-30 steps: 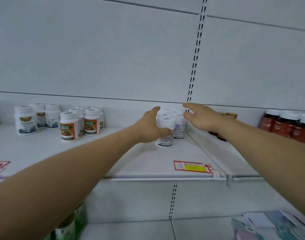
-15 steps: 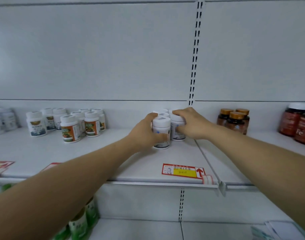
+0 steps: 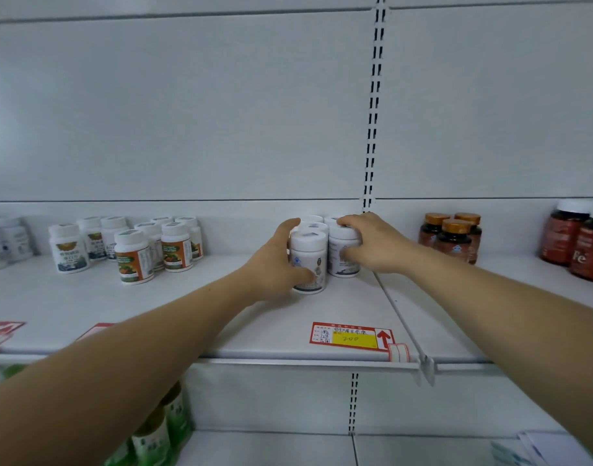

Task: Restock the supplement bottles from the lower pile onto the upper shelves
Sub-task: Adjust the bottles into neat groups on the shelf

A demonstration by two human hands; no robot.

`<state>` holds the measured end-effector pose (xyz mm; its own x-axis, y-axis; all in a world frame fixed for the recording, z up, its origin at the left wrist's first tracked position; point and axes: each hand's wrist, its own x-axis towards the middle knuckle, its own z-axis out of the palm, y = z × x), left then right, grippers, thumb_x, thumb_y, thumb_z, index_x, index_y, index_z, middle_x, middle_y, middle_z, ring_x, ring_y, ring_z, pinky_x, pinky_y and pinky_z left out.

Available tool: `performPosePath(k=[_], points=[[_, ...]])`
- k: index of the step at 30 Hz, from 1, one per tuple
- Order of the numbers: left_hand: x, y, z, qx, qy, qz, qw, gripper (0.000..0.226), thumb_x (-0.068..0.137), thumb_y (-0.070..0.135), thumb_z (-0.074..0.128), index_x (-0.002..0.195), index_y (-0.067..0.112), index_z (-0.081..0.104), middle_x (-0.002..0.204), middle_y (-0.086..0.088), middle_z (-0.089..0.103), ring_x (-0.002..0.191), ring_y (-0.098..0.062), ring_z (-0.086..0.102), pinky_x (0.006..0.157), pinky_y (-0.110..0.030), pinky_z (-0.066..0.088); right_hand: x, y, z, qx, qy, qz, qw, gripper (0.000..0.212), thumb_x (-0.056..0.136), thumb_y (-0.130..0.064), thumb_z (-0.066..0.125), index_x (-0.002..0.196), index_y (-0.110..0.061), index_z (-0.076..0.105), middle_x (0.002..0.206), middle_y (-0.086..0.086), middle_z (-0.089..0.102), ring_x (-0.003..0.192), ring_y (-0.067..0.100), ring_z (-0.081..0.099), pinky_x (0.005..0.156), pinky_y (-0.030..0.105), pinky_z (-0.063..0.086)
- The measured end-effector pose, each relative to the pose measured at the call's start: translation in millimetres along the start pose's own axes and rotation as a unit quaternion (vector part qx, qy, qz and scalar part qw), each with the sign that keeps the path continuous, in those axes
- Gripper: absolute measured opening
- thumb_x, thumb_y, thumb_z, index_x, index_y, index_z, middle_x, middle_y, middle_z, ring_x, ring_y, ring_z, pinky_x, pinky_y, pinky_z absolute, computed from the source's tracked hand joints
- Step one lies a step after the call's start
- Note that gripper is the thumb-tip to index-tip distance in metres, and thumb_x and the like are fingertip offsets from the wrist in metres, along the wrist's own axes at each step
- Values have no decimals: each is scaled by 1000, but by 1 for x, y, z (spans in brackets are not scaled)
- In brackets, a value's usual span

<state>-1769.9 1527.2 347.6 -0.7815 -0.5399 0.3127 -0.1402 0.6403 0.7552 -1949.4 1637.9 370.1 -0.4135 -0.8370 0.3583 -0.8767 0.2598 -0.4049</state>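
Note:
A small cluster of white supplement bottles stands near the back of the white upper shelf (image 3: 254,331). My left hand (image 3: 274,264) grips the front white bottle (image 3: 310,260), thumb low on its label and fingers round its left side. Beside it, my right hand (image 3: 372,243) holds the neighbouring white bottle (image 3: 342,253) by its cap and right side. Both bottles stand upright on the shelf and touch each other. More white caps (image 3: 313,220) show behind them.
White bottles with orange-green labels (image 3: 153,250) stand at the left, amber bottles with gold caps (image 3: 453,237) right of the shelf divider (image 3: 399,317), red bottles (image 3: 577,243) at far right. A red-yellow price tag (image 3: 352,336) lies on the shelf front. Green-labelled bottles (image 3: 153,435) sit on the lower shelf.
My right hand has come down from hovering open above the cluster and closed on the right-hand bottle. My left hand keeps its grip on the front bottle. The view has shifted slightly.

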Motion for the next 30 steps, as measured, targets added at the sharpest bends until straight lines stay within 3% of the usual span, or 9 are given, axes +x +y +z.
performPosePath(k=[3, 6, 10, 13, 18, 21, 24, 27, 30], points=[[2, -2, 4, -6, -4, -8, 1000, 94, 70, 16, 78, 144, 31, 22, 133, 7, 37, 102, -4, 51, 78, -16, 42, 1, 1, 1, 24, 3, 3, 1000, 64, 79, -25, 68, 136, -26, 41, 131, 2, 41, 104, 13, 43, 81, 22, 32], [3, -2, 4, -10, -26, -17, 999, 95, 71, 18, 78, 143, 37, 19, 111, 20, 49, 83, 13, 54, 61, -5, 43, 2, 1, 5, 45, -2, 16, 999, 63, 79, -24, 66, 136, -28, 38, 127, 1, 46, 99, 15, 47, 69, 22, 35], [5, -5, -1, -10, 1, -31, 999, 87, 69, 19, 79, 136, 37, 28, 107, 11, 54, 88, 4, 55, 63, -14, 45, 2, 0, 9, 51, 6, 4, 999, 63, 80, -25, 67, 137, -26, 38, 129, 2, 45, 102, 14, 45, 80, 23, 34], [4, -3, 1, 0, -3, -15, 1000, 86, 70, 15, 79, 138, 33, 29, 121, 6, 50, 90, 2, 54, 64, -11, 42, 1, 1, 8, 48, 9, 0, 999, 64, 81, -26, 68, 138, -24, 38, 134, 4, 42, 111, 17, 46, 86, 24, 34], [5, 9, 5, 23, -11, 8, 1000, 87, 67, 14, 81, 137, 32, 32, 147, 6, 26, 130, -19, 39, 99, -34, 42, 0, 3, 7, 40, 19, -6, 999, 62, 84, -28, 68, 138, -23, 39, 134, 7, 43, 114, 21, 47, 89, 25, 35], [5, 11, 5, 21, -12, 22, 999, 75, 67, 12, 80, 123, 38, 35, 131, 7, 38, 117, -18, 47, 82, -23, 44, -1, 2, 8, 40, 21, -13, 999, 62, 85, -31, 68, 139, -22, 39, 134, 7, 44, 114, 22, 47, 90, 25, 35], [5, 6, 2, 23, 9, 18, 1000, 73, 68, 12, 78, 123, 35, 35, 128, 6, 40, 107, -14, 49, 72, -17, 41, -2, 1, 10, 41, 17, -16, 999, 63, 85, -30, 67, 140, -23, 38, 138, 6, 41, 116, 21, 46, 91, 25, 35], [3, 2, 0, 28, 18, -1, 999, 83, 70, 13, 78, 137, 26, 31, 136, 4, 35, 110, -14, 46, 82, -24, 42, -2, -3, 12, 43, 12, -17, 999, 64, 85, -30, 67, 141, -24, 37, 137, 6, 36, 117, 22, 45, 97, 27, 35], [0, 6, -1, 28, 18, 4, 999, 84, 70, 12, 78, 139, 24, 31, 136, 4, 34, 113, -15, 46, 86, -27, 41, 0, -4, 12, 38, 7, -13, 999, 63, 85, -31, 66, 141, -26, 37, 133, 6, 33, 113, 22, 46, 97, 27, 35]])
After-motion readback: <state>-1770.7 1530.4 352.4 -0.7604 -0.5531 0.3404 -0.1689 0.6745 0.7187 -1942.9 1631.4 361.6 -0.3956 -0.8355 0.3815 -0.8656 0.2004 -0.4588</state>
